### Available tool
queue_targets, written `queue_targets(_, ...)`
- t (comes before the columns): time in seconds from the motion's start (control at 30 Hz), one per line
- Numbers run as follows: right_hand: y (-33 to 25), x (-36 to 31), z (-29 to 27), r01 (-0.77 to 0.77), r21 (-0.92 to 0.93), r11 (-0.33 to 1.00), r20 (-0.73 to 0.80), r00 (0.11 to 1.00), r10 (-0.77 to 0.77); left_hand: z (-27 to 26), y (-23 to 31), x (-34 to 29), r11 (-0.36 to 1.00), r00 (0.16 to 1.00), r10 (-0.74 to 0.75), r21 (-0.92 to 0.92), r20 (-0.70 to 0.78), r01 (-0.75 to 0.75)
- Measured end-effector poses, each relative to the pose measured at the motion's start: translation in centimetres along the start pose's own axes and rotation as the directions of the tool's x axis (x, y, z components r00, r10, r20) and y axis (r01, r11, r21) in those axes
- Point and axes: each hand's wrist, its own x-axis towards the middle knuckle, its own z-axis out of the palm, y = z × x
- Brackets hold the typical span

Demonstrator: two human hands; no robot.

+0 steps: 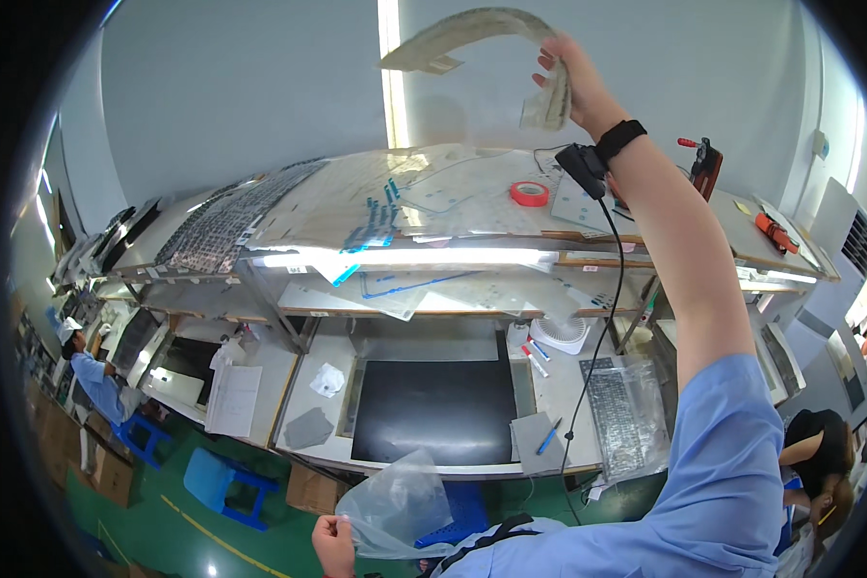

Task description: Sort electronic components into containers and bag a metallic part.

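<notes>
Curved strip: one, long, beige, semi-transparent; raised above the upper shelf, arched leftward, its shorter end hanging below the right hand.
Right hand: arm lifted high; pinching the strip near its bend (some fingertips stand apart from it).
Clear plastic sheet: one, limp, at the front of the bench, low in view.
Left hand: fingers curled, pinching the sheet's left edge.
Wrist band: black, on the right wrist, beside a black device with a cable.
Upper shelf: transparent sheets with blue strips; red tape roll; dark patterned sheets at left.
Bench, centre: black panel, rectangular, lying flat.
Bench, left: crumpled white piece; grey flat piece nearer the front edge.
Bench, right: white round fan; blue pen on a grey sheet; keyboard-like sheet (partly under clear film).
Floor, left: blue stool, beside a cardboard box.
</notes>
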Motion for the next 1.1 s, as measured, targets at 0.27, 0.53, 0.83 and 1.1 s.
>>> queue_targets(0.27,-5.8,-9.7,-0.5,-0.17,0.155,0.973,0.198,0.97,0.138,-3.2,-0.8,0.8,0.936,0.956,0.236,0.305,-0.176,-0.175)
queue_targets(0.53,-5.5,-23.9,1.3,-0.04,-0.167,0.985,0.394,0.913,0.104,-8.8,3.6,1.2,0.827,0.981,0.161,0.528,0.107,-0.193)
queue_targets(0.83,-3.2,-28.4,-0.7,-0.105,-0.177,0.978,0.621,0.759,0.194,-6.8,9.4,2.5,0.723,0.972,0.193,0.651,0.132,-0.232)
queue_targets(1.1,-3.7,-30.5,-3.8,0.386,-0.44,0.811,0.758,0.644,0.104,-4.4,12.4,4.5,0.735,0.975,0.108,0.645,0.193,-0.209)
